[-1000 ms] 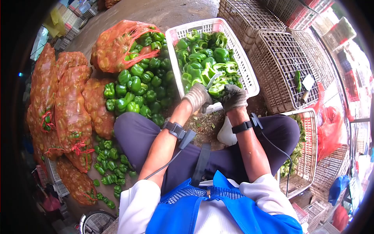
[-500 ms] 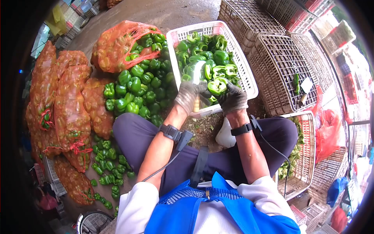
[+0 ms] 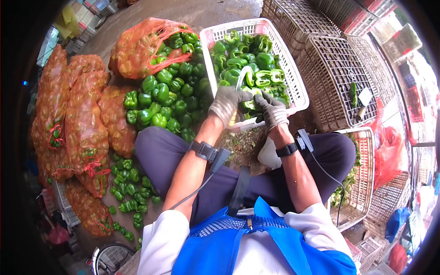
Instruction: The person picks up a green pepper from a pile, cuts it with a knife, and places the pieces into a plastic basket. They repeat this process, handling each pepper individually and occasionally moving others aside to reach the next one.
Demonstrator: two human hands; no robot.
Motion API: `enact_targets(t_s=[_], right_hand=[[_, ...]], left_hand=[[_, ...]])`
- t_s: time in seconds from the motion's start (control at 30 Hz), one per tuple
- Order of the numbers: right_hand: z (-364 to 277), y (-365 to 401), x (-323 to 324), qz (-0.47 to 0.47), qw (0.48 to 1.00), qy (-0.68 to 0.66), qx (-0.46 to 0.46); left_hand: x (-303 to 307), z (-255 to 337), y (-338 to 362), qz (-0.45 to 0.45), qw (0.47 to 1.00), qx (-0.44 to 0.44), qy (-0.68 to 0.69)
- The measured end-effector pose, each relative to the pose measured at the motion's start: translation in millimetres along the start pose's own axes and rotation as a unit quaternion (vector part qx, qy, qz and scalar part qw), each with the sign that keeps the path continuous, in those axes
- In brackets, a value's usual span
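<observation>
My left hand (image 3: 224, 106), in a grey glove, is closed around a curved knife (image 3: 243, 76); its pale handle sticks out below the fist and the blade points up over the crate. A cut green bell pepper (image 3: 250, 103) shows between my two hands, partly covered by fingers. My gloved right hand (image 3: 273, 111) is closed on its right side, fingertips close to my left thumb. Beneath the hands, a white plastic crate (image 3: 297, 94) holds many cut-open green peppers (image 3: 266, 60).
Whole green peppers (image 3: 160, 91) spill from an orange mesh bag (image 3: 133, 50) left of the crate. Full mesh bags (image 3: 85, 119) stand farther left. Stacked crates (image 3: 332, 82) rise on the right, with a knife (image 3: 361, 113) on top. A crate of green scraps (image 3: 362, 183) sits beside my right knee.
My right hand has turned, its fingers now pointing toward my left hand. The cut pepper is more covered than before. The knife blade shows more edge-on, and the whole view has shifted slightly.
</observation>
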State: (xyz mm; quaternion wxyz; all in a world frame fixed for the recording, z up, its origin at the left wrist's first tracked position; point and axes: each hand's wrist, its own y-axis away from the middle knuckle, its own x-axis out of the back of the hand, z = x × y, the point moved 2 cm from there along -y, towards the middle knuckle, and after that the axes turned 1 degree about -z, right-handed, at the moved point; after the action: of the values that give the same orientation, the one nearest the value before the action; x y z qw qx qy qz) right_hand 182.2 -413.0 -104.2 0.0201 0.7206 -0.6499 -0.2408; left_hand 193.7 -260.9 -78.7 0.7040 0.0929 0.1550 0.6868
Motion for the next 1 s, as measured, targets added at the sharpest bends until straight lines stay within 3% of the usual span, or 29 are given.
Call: enact_targets(t_s=[0.03,0.07,0.17,0.3,0.4,0.47,0.7,0.8,0.9,1.0], right_hand=[[-4,4,-3,0.000,1.000,0.015,-0.016],[1,1,0,-0.008,0.998,0.027,-0.050],[17,-8,0,0.077,0.985,-0.098,-0.115],[26,-13,6,0.050,0.987,-0.131,-0.080],[23,-9,2,0.051,0.992,-0.098,-0.055],[18,-7,-1,0.029,0.995,-0.092,-0.030],[10,-6,-4,0.044,0.993,0.078,0.073],[0,1,-7,0.036,0.990,0.100,0.097],[8,-8,-5,0.055,0.961,0.196,0.189],[-1,7,-13,0.050,0.933,0.306,0.185]], left_hand=[[1,-8,-5,0.012,0.999,-0.026,0.016],[3,-10,-6,0.012,0.999,-0.027,-0.043],[-4,-10,-5,0.015,0.952,-0.144,-0.271],[-12,-3,7,0.024,0.972,-0.101,-0.212],[-10,-8,3,0.008,0.965,-0.155,-0.213],[-10,-13,1,0.009,0.979,-0.135,-0.154],[-16,-19,3,-0.008,0.995,-0.020,0.093],[-16,-15,7,-0.020,0.991,-0.002,0.132],[-20,-8,16,-0.019,0.981,-0.015,0.191],[-11,-18,12,0.010,0.978,0.080,0.192]])
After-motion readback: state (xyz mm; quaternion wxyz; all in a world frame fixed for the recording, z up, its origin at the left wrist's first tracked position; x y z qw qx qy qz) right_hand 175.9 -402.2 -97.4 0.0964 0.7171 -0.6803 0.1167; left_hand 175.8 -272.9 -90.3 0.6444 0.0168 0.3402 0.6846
